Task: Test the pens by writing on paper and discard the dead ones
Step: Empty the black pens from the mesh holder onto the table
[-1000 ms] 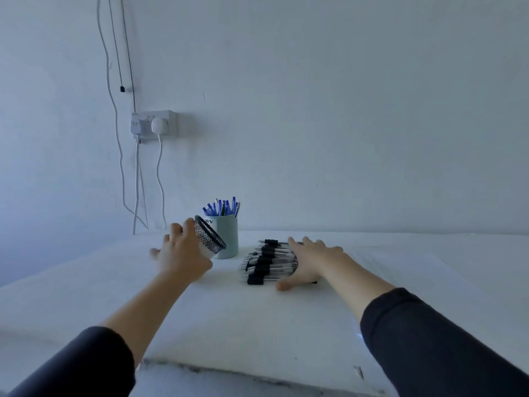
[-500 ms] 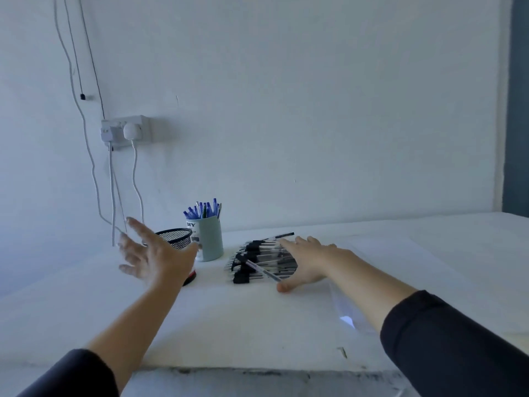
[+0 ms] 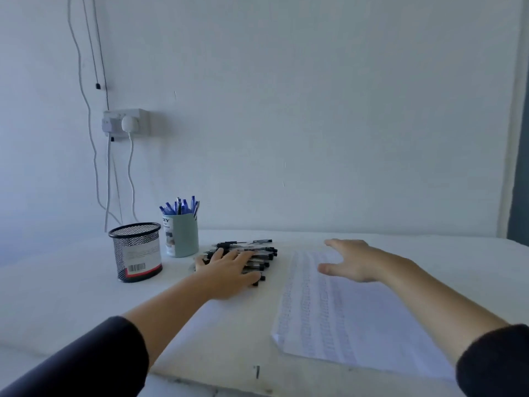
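Note:
A heap of black-capped clear pens [image 3: 257, 252] lies on the white table behind the centre. My left hand [image 3: 229, 267] rests flat on the heap with its fingers spread. To the right lies a sheet of paper [image 3: 337, 313] covered with rows of faint pen marks. My right hand [image 3: 347, 262] hovers open over the paper's far end and holds nothing. A black mesh cup [image 3: 136, 250] stands upright at the left. Beside it a pale green cup [image 3: 181, 237] holds several blue pens [image 3: 180, 206].
The white table [image 3: 71, 296] runs to the wall; its front edge is near the bottom of the view. A wall socket [image 3: 126, 123] with a plug and hanging cables is above the cups at the left.
My left hand let go of the mesh cup, now upright, and moved right onto the pen heap. My right hand left the heap and moved right over the paper.

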`<state>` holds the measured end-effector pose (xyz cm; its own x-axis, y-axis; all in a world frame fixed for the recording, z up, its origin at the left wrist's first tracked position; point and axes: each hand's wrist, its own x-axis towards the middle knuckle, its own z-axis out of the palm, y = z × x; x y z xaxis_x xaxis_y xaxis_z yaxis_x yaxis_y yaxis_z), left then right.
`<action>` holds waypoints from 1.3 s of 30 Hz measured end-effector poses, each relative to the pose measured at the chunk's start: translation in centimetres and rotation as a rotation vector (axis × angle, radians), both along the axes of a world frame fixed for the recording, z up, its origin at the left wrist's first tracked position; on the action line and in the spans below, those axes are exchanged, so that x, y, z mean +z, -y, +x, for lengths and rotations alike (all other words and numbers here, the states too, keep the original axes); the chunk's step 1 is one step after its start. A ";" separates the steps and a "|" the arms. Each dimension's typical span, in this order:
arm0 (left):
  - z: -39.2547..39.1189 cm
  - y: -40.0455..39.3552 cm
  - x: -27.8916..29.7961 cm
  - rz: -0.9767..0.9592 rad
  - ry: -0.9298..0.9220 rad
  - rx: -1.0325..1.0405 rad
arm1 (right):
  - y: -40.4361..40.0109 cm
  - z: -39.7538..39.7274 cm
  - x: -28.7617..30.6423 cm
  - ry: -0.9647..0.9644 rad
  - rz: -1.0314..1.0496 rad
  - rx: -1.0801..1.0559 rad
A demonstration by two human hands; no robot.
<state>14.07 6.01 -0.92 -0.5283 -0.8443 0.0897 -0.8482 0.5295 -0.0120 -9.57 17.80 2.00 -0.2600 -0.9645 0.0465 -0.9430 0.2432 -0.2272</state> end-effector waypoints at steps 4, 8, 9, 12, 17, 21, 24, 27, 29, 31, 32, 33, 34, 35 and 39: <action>-2.0 0.3 0.6 0.088 0.096 0.090 | -1.2 -3.2 -1.3 0.122 -0.132 -0.063; -3.3 -0.3 0.4 0.099 0.021 0.201 | -1.5 -4.0 -1.3 0.119 -0.163 -0.089; -3.4 -0.5 0.2 0.064 -0.011 0.213 | -1.6 -3.9 -1.2 0.104 -0.166 -0.105; -3.4 -0.5 -0.4 -0.002 -0.101 0.211 | -1.5 -3.8 -1.3 0.057 -0.109 -0.130; -3.4 -0.8 -0.4 0.022 -0.077 0.253 | -1.9 -4.6 -2.3 0.135 0.011 -0.134; -3.8 -0.4 -0.5 -0.067 -0.037 0.276 | -1.4 -6.1 -3.2 0.189 0.042 -0.147; -4.0 -0.2 -0.8 -0.098 -0.016 0.282 | -1.6 -6.1 -3.2 0.180 0.041 -0.180; -4.1 0.2 -0.8 -0.114 -0.005 0.272 | -1.5 -6.2 -2.9 0.157 0.052 -0.226; -3.9 0.3 -0.5 -0.114 -0.013 0.278 | -1.4 -6.1 -2.7 0.150 0.052 -0.213; -3.8 0.3 -0.5 -0.094 -0.010 0.278 | -1.5 -5.9 -2.7 0.139 0.047 -0.219; -3.9 0.3 -0.6 -0.085 -0.007 0.279 | -1.4 -6.0 -2.7 0.129 0.056 -0.222; -4.0 0.2 -0.6 -0.078 -0.003 0.280 | -1.4 -6.0 -2.8 0.115 0.065 -0.227; -4.2 0.2 -0.5 -0.065 -0.004 0.283 | -1.4 -6.0 -2.8 0.091 0.072 -0.231; -4.3 0.3 -0.4 -0.054 -0.006 0.283 | -1.3 -5.9 -2.7 0.059 0.072 -0.232; -4.4 0.1 -0.3 -0.004 -0.024 0.296 | -1.2 -5.6 -2.5 0.007 0.078 -0.239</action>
<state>9.64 5.90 -1.22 -0.2563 -0.9610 0.1034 -0.9660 0.2586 0.0087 -15.21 18.99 -0.51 -0.4808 -0.8764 -0.0281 -0.8553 0.4758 -0.2051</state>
